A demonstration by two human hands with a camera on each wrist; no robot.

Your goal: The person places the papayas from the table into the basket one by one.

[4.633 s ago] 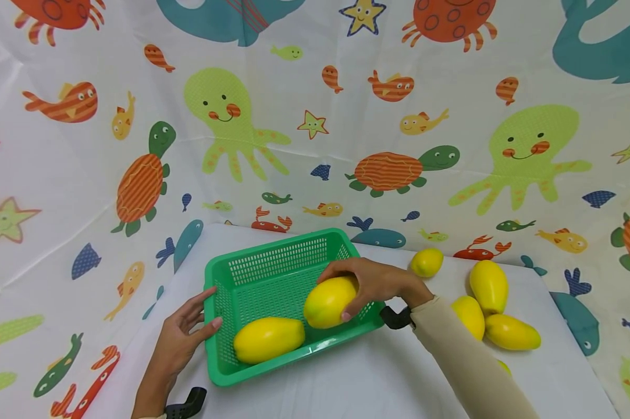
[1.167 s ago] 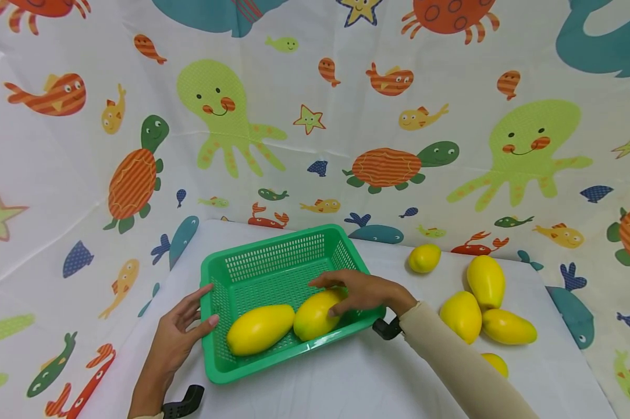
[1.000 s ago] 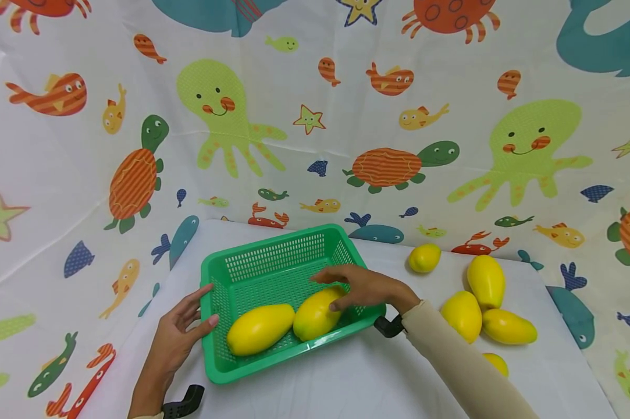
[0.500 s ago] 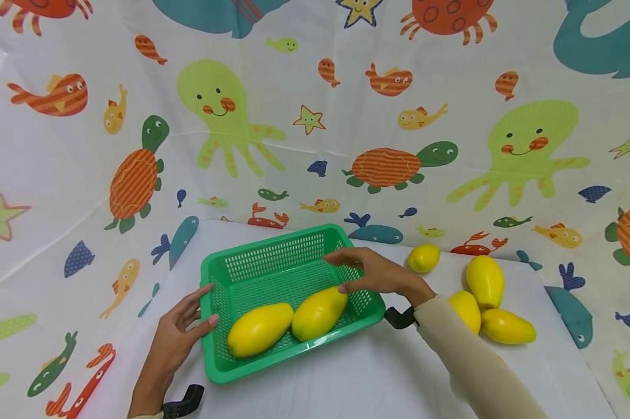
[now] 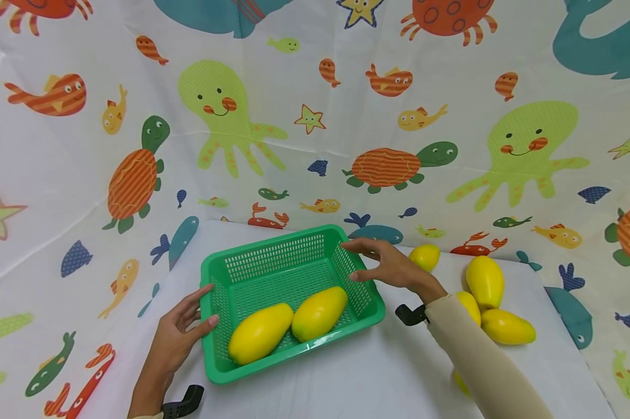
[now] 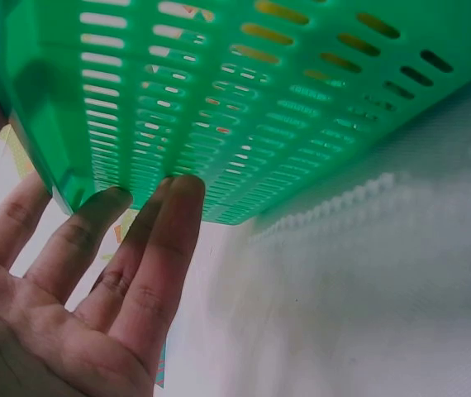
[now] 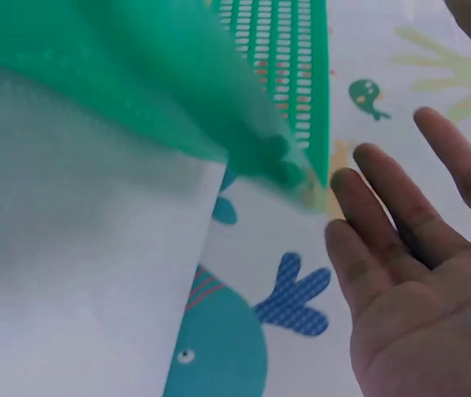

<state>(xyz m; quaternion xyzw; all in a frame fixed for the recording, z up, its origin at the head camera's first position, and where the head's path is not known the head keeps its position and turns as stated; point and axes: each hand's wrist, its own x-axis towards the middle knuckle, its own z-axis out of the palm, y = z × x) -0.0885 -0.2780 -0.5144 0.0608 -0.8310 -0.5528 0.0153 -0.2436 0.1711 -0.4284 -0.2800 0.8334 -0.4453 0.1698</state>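
Observation:
A green perforated plastic basket (image 5: 309,345) stands on the white tabletop. Two large yellow papaya-like fruits lie in its front part, a left one (image 5: 259,334) and a right one (image 5: 320,314), side by side. My left hand (image 5: 175,337) rests at the basket's left end, with thumb and index fingertips at the rim. In the left wrist view its extended fingers (image 6: 157,265) lie along the outer wall. Over the right end of the basket is my right hand (image 5: 393,267), thumb and fingers spread, holding nothing. The right wrist view shows its bare palm (image 7: 425,331) beside the basket wall.
Right of the basket lie a lemon-like fruit (image 5: 424,256), an upright-lying mango-like fruit (image 5: 485,282), another elongated one (image 5: 508,326), and a fruit partly behind the sleeve (image 5: 469,305). A further yellow fruit (image 5: 460,381) peeks past the forearm. A printed sea-animal curtain (image 5: 304,151) hangs behind.
My right hand has let go of the right papaya-like fruit inside the basket and drawn back up and right. The left fruit has shifted slightly toward the front wall. My left hand stays at the rim.

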